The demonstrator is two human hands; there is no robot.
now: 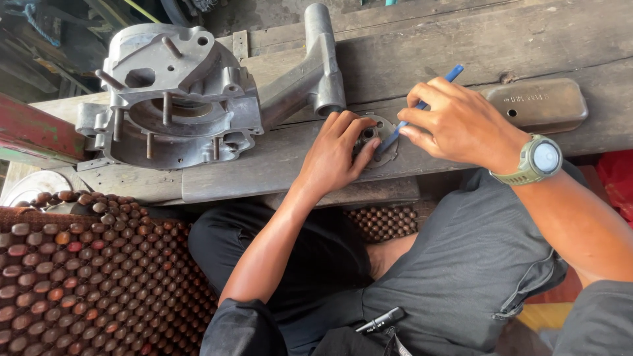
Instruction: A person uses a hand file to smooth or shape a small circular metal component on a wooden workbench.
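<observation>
The left hand (333,155) presses down on a small round metal part (379,138) lying on the wooden bench (422,46), fingers curled over its near edge, holding it flat. The right hand (455,122), with a green watch (537,159) on the wrist, pinches a blue tool (432,89), its tip touching the part. Just beyond the right hand lies an oblong metal cover (541,104). Farther left on the bench stands a large grey engine casing (178,99) with studs sticking up. Nearest the camera, a beaded seat mat (99,277) lies by the person's dark trousers.
</observation>
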